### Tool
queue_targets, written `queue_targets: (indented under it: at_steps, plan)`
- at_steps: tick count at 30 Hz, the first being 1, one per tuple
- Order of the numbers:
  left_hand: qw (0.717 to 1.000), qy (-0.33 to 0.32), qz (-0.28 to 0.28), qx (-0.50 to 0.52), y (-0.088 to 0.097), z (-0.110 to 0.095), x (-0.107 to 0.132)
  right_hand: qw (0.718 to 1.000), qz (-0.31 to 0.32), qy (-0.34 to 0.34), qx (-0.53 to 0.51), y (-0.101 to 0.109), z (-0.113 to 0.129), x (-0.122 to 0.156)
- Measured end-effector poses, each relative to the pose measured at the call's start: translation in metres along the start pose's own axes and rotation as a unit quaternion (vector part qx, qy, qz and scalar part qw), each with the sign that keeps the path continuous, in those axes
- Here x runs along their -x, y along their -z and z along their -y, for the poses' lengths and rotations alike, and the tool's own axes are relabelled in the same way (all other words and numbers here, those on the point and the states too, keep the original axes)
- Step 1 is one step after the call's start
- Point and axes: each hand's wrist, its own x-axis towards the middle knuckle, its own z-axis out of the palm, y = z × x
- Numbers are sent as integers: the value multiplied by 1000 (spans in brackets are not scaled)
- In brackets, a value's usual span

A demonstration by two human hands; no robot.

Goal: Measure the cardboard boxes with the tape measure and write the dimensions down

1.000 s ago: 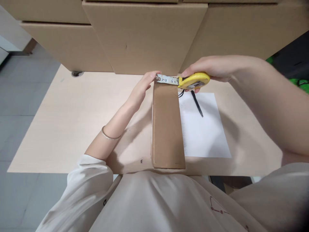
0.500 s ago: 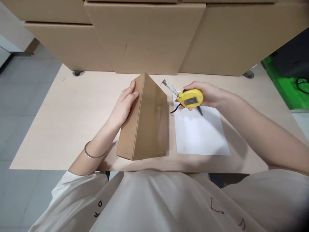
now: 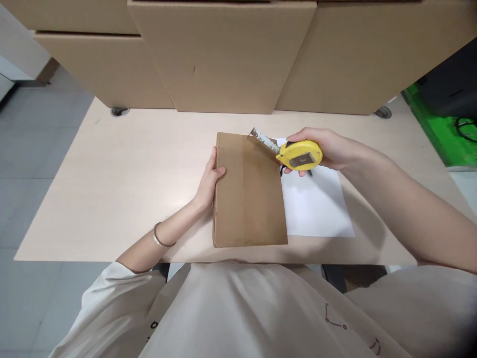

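Observation:
A brown cardboard box [image 3: 248, 199] stands near the front of the table, its broad taped face turned up toward me. My left hand [image 3: 209, 183] grips the box's left side, thumb over the top edge and the other fingers down the side, partly hidden. In my right hand [image 3: 316, 141] is a yellow tape measure [image 3: 301, 155], with a short length of blade sticking out to the left over the box's far right corner. Beneath that hand lies a white sheet of paper [image 3: 316, 209], partly covered by the box. A dark pen [image 3: 309, 173] shows on the paper.
Large cardboard boxes [image 3: 223, 59] are stacked along the back of the pale wooden table [image 3: 112, 199]. Cable holes sit near both back corners. To the right are a green surface [image 3: 439, 134] and a black cable. My body is close to the front edge.
The box has tipped down to the right, so its broad face now points up and overlaps the paper. My left hand moved right with it; the tape measure shifted slightly right and nearer.

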Motion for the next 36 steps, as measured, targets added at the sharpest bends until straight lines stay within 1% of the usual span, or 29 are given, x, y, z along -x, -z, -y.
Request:
queue_targets:
  at_steps: [2,4,8,11,13,14,16,19,22,25,27,31,33,36]
  plan:
    - [999,29,22,18,-1,7,1,1000,5,-14,7,-2,-5,0]
    - [998,46,37,23,2,10,1,1000,0,-22,6,-6,-10,-2]
    - [998,43,44,-9,12,10,1,999,0,-33,22,-7,-13,-5]
    - [998,42,41,-21,16,12,3,992,-4,-38,121,0,-4,-5]
    - [998,43,32,-22,17,14,3,982,-19,-27,186,4,7,-6]
    - [999,40,22,-23,17,15,1,979,-21,-17,201,5,13,-7]
    - [999,25,-9,-19,16,18,-7,979,-6,11,204,2,25,-14]
    - [998,-8,-55,-3,15,18,-29,978,21,31,207,-9,38,-34]
    - [997,-38,-62,-4,13,15,-53,975,47,22,214,-19,46,-57]
    - [998,-45,-54,-9,8,12,-67,976,85,16,201,-25,51,-72]
    - [998,-32,-62,12,4,12,-69,976,86,15,201,-30,54,-76]
    - [996,-11,-77,51,1,13,-63,973,38,-14,228,-41,61,-77]
    - [996,-18,-71,49,2,14,-60,973,27,-31,226,-45,64,-77]
    - [997,-46,-65,14,5,13,-59,980,41,-32,191,-46,65,-80]
